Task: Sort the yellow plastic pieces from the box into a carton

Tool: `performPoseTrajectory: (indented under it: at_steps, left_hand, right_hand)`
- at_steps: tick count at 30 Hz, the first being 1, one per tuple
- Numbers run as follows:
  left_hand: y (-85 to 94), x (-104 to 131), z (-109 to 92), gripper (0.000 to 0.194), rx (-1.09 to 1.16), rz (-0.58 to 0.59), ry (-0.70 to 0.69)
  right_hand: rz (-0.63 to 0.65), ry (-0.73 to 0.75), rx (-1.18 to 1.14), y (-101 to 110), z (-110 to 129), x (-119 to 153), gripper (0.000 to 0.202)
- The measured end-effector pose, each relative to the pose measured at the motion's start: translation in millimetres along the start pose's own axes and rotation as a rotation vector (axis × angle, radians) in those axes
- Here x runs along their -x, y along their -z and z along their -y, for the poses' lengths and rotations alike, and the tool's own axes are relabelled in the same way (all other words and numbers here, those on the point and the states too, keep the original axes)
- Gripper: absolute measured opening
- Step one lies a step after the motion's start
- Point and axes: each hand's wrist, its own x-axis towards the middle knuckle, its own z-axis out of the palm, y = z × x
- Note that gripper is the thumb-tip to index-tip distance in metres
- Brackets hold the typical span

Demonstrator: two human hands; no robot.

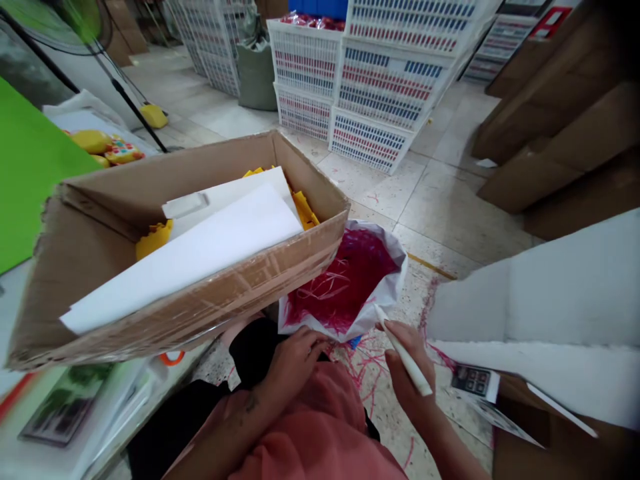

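My right hand [411,367] is closed round a white pen-like stick [407,360], its narrow end pointing up and left toward the bag. Whether it is a pen or another tool I cannot tell. Lying over my lap, my left hand [299,357] is open and holds nothing, its fingers near the bag's rim. A white bag [397,267] stands on the floor in front of me, full of thin pink-red strips [333,283]. Above and left of it is a cardboard box [225,303] with white sheets [205,250] and yellow pieces [155,240] inside.
Stacked white crates [375,87] stand at the back. Brown cartons [565,147] line the right, and a white-topped surface [550,287] lies nearer. At the left are a table [125,433], orange scissors handles [173,358] and a fan [70,23]. Pink scraps litter the floor.
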Motion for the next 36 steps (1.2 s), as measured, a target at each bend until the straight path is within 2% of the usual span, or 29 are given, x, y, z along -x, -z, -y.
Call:
performPoseTrajectory:
  at_steps: [5,8,12,16,20,22,24,27,31,34,36]
  left_hand:
    - [-0.3,6.4,-3.3,0.033,0.079,-0.012,0.027]
    - [-4.1,8.2,-0.6,0.042,0.081,0.024,0.039]
    - [-1.8,14.3,0.0,0.047,0.167,0.067,0.101]
    - [3.5,22.3,0.9,0.05,0.259,0.041,0.185]
    - [1.4,28.9,6.7,0.053,0.445,0.026,0.31]
    - [-0.1,31.2,8.1,0.052,0.482,0.031,0.319]
    - [0.6,31.8,5.5,0.048,0.414,0.028,0.274]
    - [5.4,26.1,-8.8,0.037,0.188,0.024,0.096]
    - [3.8,-1.0,-37.1,0.025,-0.122,0.009,-0.158]
    - [-12.1,-30.9,-45.1,0.043,-0.28,-0.008,-0.178]
    - [-25.6,-49.1,-38.1,0.047,-0.223,-0.01,-0.141]
  right_hand:
    - [-0.161,-0.25,-0.019,14.5,9.6,5.6,0.029]
    - [-0.2,-0.354,-0.044,24.2,17.8,10.6,0.023]
    - [-0.099,-0.327,-0.102,22.0,30.9,15.5,0.024]
    - [0.005,-0.315,-0.193,2.9,44.6,7.2,0.027]
    - [0.012,-0.307,-0.276,-14.4,58.3,-4.2,0.025]
    - [-0.012,-0.317,-0.274,-17.3,58.1,-5.0,0.02]
    - [-0.047,-0.365,-0.25,-16.0,50.9,-1.8,0.016]
    - [-0.098,-0.441,-0.237,-9.8,32.4,7.3,0.018]
    - [-0.146,-0.467,-0.275,-5.6,10.4,16.8,0.026]
    - [-0.183,-0.463,-0.27,-9.0,0.4,17.7,0.028]
    - [-0.185,-0.456,-0.253,-12.5,-4.5,16.3,0.026]
